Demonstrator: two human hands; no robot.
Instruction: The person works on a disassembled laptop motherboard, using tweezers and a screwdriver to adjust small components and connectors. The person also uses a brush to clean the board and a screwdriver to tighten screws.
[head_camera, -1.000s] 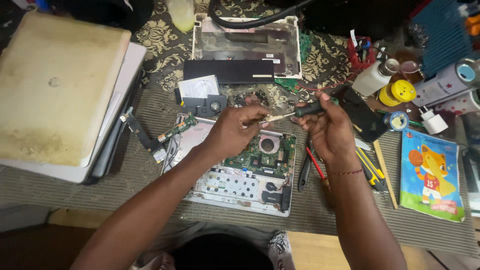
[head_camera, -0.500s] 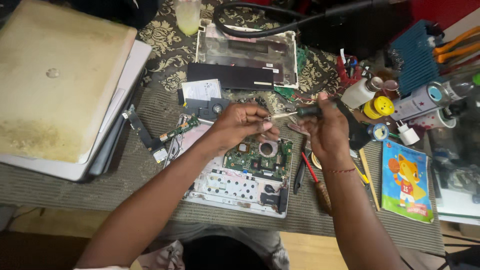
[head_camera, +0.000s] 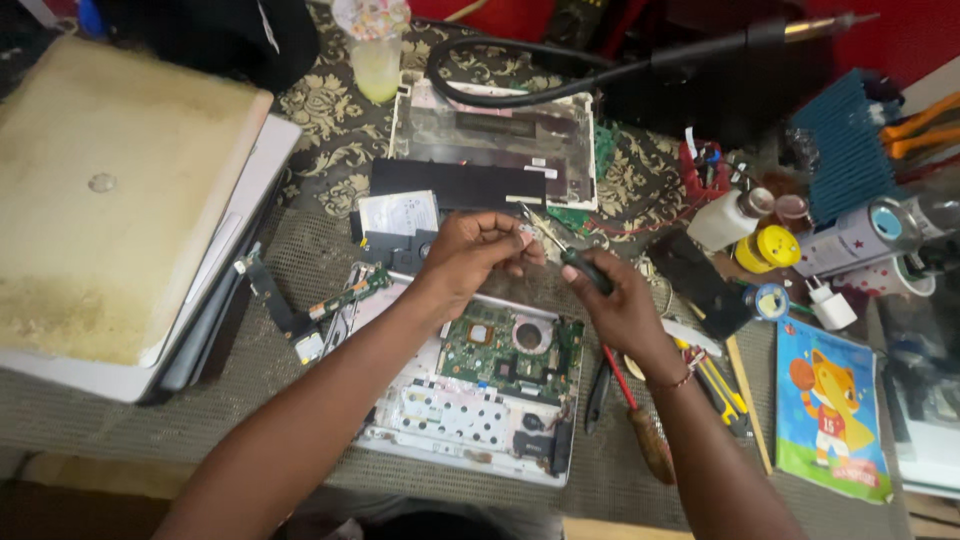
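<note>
My left hand (head_camera: 478, 252) is raised over an opened laptop chassis (head_camera: 470, 420), its fingertips pinched on a very small part that I cannot make out. My right hand (head_camera: 618, 305) grips a black-handled screwdriver (head_camera: 585, 268); its thin shaft points up-left, with the tip close to my left fingertips. Under both hands the green motherboard (head_camera: 510, 350) lies bare in the white chassis. A black battery bar (head_camera: 458, 186) and a detached laptop cover (head_camera: 495, 135) lie just beyond my hands.
A stack of closed laptops (head_camera: 110, 210) fills the left. A small circuit strip (head_camera: 345, 293) lies beside it. Pliers and screwdrivers (head_camera: 640, 420), a children's book (head_camera: 830, 410), bottles (head_camera: 735, 215), tape, a blue brush (head_camera: 845, 145) and a black hose (head_camera: 560, 85) crowd the right and back.
The screwdriver has tilted from almost level to steeply up-left as my right hand dropped lower. My left hand still pinches at its tip. The camera view shifted slightly.
</note>
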